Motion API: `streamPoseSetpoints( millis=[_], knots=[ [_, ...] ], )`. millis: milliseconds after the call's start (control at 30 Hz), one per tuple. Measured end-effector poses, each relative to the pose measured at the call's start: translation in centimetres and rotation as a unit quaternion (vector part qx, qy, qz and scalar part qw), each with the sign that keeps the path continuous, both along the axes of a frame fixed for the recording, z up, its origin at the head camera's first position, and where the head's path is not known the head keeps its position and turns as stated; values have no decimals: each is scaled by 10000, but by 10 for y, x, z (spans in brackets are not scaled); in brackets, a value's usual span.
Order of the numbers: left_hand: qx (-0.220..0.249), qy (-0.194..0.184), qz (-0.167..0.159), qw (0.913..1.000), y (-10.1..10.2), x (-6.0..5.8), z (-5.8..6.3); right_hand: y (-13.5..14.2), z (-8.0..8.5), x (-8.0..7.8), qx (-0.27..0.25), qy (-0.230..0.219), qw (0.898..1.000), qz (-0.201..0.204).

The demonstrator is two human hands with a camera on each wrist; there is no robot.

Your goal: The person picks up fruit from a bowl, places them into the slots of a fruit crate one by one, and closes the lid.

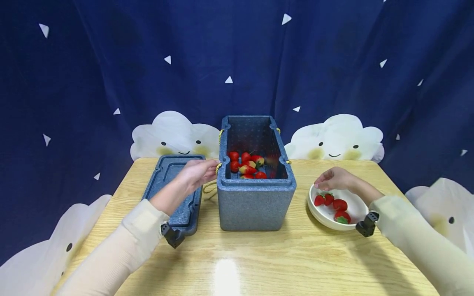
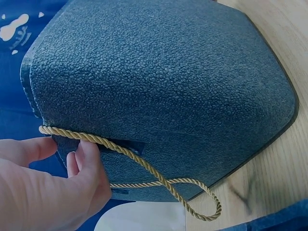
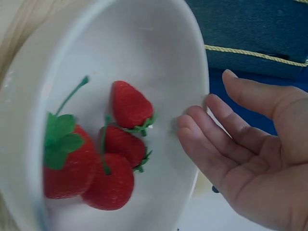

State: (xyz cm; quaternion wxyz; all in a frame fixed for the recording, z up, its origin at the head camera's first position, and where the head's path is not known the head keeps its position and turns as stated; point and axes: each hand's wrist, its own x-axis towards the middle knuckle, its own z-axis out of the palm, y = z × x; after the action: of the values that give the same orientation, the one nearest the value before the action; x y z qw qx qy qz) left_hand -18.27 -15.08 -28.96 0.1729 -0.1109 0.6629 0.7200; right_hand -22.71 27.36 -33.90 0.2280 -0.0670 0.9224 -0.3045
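Observation:
A speckled blue-grey foam box (image 1: pixel 255 209) stands without its lid, several red strawberries (image 1: pixel 247 169) lying inside. At its left rim is my left hand (image 1: pixel 198 172), fingertips against the side wall beside a gold rope handle (image 2: pixel 154 168). Loosely bent, these fingers touch the box close under the rope. On the right, my right hand (image 1: pixel 335 179) hangs over the near-left part of a white bowl (image 1: pixel 314 211). Its fingers (image 3: pixel 211 139) are relaxed at the bowl's rim, thumb apart, nothing between them. Several red fruits with green leaves (image 3: pixel 130 106) lie in the bowl.
The box's lid (image 1: pixel 148 193) lies on the wooden table (image 1: pixel 255 263), left of the box and partly behind my left forearm. A dark blue curtain (image 1: pixel 252 53) with white cloud shapes (image 1: pixel 335 137) hangs behind the table. Each wrist carries a small black camera (image 1: pixel 367 224).

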Motion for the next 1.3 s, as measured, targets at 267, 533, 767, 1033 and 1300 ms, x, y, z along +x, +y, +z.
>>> streamPoseSetpoints(
  millis=[267,533,767,1033,1300],
  knots=[
    [-37,-21,28,10000,0,0,-1,4,-17,2,330,402,9976,452],
    [-108,9,-6,9999,1,0,0,2,-27,9,427,503,9962,568],
    [-90,46,18,9999,0,0,-2,5,-31,13,466,769,9934,717],
    [-100,74,33,9999,-1,0,-3,4,-41,18,203,844,9932,775],
    [14,72,97,9999,0,0,-3,4,-40,15,469,1059,9882,999]
  ],
)
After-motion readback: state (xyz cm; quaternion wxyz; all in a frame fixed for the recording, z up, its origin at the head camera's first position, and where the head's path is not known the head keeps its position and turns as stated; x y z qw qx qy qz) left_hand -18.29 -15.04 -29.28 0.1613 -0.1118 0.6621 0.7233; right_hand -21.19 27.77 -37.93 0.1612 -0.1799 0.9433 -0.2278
